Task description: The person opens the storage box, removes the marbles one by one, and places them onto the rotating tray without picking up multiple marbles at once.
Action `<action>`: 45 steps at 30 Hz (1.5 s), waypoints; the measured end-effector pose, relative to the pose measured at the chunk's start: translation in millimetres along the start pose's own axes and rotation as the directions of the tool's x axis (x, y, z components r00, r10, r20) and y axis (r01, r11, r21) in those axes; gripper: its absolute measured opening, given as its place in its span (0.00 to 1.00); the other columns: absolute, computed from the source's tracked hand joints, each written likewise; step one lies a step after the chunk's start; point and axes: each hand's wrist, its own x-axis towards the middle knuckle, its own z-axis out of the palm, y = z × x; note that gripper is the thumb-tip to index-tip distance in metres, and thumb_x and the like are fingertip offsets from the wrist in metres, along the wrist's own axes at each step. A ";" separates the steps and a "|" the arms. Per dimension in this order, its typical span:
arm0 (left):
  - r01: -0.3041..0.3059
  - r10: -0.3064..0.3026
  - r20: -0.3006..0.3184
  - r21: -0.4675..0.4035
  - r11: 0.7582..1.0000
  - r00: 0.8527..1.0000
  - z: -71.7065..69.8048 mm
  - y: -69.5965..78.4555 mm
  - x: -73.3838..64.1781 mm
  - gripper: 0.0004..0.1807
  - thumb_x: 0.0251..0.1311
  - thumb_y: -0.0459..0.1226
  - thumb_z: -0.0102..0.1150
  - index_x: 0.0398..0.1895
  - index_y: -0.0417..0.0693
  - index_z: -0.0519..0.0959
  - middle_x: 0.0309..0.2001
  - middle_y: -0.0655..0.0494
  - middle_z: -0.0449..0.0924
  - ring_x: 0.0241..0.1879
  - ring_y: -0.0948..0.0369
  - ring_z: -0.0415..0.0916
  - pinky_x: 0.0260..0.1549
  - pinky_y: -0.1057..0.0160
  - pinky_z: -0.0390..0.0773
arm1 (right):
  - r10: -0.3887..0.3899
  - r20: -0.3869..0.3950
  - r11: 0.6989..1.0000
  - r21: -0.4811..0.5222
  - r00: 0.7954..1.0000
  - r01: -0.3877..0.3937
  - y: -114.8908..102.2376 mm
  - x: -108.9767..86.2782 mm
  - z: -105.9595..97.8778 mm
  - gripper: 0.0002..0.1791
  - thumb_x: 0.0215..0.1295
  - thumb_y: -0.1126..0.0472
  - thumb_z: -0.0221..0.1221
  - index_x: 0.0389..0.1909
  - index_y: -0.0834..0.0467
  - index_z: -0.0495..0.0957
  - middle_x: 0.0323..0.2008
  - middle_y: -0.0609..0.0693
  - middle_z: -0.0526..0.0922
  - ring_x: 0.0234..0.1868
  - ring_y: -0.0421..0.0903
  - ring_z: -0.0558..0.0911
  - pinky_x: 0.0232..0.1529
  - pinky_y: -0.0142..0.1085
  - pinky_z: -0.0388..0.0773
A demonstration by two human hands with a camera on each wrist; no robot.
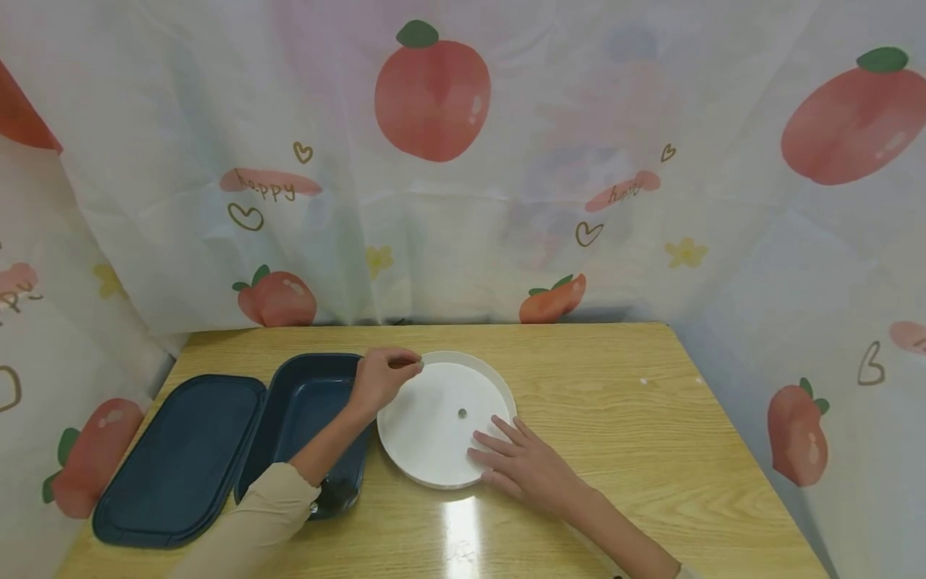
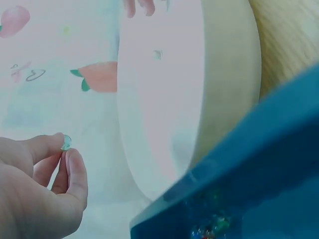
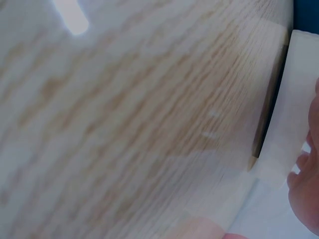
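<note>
My left hand (image 1: 379, 382) pinches a small clear greenish glass bead (image 2: 66, 143) between thumb and fingertips, above the far left rim of a round white tray (image 1: 427, 434). A second small greenish bead (image 1: 462, 413) lies on the tray, right of its middle. At the tray's near right edge is my right hand (image 1: 531, 466), its fingers spread over the rim. In the right wrist view only part of this hand (image 3: 304, 199) shows, beside the tray's white side wall (image 3: 291, 109). Under my left forearm stands a dark blue box (image 1: 297, 402), partly hidden by the arm.
Several small shiny coloured pieces (image 2: 214, 226) lie inside the blue box in the left wrist view. A dark blue lid (image 1: 181, 458) rests left of the box. Everything stands on a wooden table (image 1: 615, 402), with a fruit-printed curtain (image 1: 463, 225) behind and at both sides.
</note>
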 end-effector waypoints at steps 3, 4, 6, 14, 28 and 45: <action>-0.004 0.004 0.005 -0.015 1.000 1.000 6.6 -0.7 0.3 0.08 0.60 0.32 0.68 0.41 0.39 0.88 0.38 0.50 0.87 0.41 0.53 0.84 0.39 0.54 0.82 | 0.001 -0.001 1.000 0.004 1.000 -0.001 0.9 0.7 0.4 0.21 0.77 0.47 0.51 0.66 0.46 0.76 0.68 0.45 0.72 0.73 0.55 0.61 0.68 0.59 0.57; -0.004 0.004 0.005 -0.015 1.000 1.000 8.8 -1.6 0.4 0.07 0.60 0.31 0.68 0.41 0.39 0.88 0.37 0.50 0.87 0.40 0.53 0.84 0.39 0.55 0.82 | 0.001 -0.001 1.000 0.008 1.000 -0.001 1.1 0.9 0.5 0.21 0.77 0.47 0.51 0.66 0.46 0.76 0.68 0.45 0.72 0.73 0.55 0.61 0.68 0.59 0.57; 0.007 -0.007 0.008 -0.011 1.000 1.000 13.4 -3.5 0.8 0.07 0.60 0.31 0.68 0.40 0.39 0.88 0.37 0.51 0.87 0.40 0.54 0.84 0.38 0.57 0.82 | 0.002 0.000 1.000 0.013 1.000 -0.002 1.2 1.1 0.7 0.21 0.77 0.47 0.51 0.66 0.46 0.77 0.68 0.45 0.72 0.73 0.55 0.61 0.68 0.59 0.57; 0.052 -0.052 0.034 -0.001 0.999 0.998 28.5 -7.8 2.3 0.06 0.59 0.31 0.69 0.39 0.40 0.88 0.36 0.52 0.87 0.38 0.56 0.82 0.36 0.60 0.81 | 0.017 0.019 1.000 0.019 1.000 -0.017 0.9 0.8 0.8 0.21 0.78 0.47 0.50 0.67 0.45 0.76 0.69 0.44 0.70 0.74 0.54 0.60 0.69 0.58 0.56; 0.094 -0.096 0.042 0.040 0.995 0.994 46.0 -11.8 2.8 0.02 0.56 0.30 0.71 0.33 0.41 0.87 0.32 0.55 0.84 0.33 0.60 0.79 0.33 0.63 0.79 | 0.027 0.023 0.999 0.021 0.999 -0.027 1.4 0.1 1.0 0.22 0.78 0.46 0.50 0.67 0.44 0.76 0.69 0.43 0.70 0.74 0.53 0.60 0.70 0.57 0.55; 0.040 -0.043 0.038 0.093 0.995 0.998 62.4 -32.3 5.4 0.03 0.56 0.30 0.71 0.34 0.40 0.88 0.31 0.53 0.86 0.34 0.57 0.82 0.35 0.61 0.80 | 0.000 -0.008 1.000 0.006 1.000 0.000 2.7 -0.8 3.0 0.21 0.77 0.47 0.51 0.66 0.45 0.77 0.69 0.44 0.71 0.73 0.54 0.61 0.68 0.58 0.58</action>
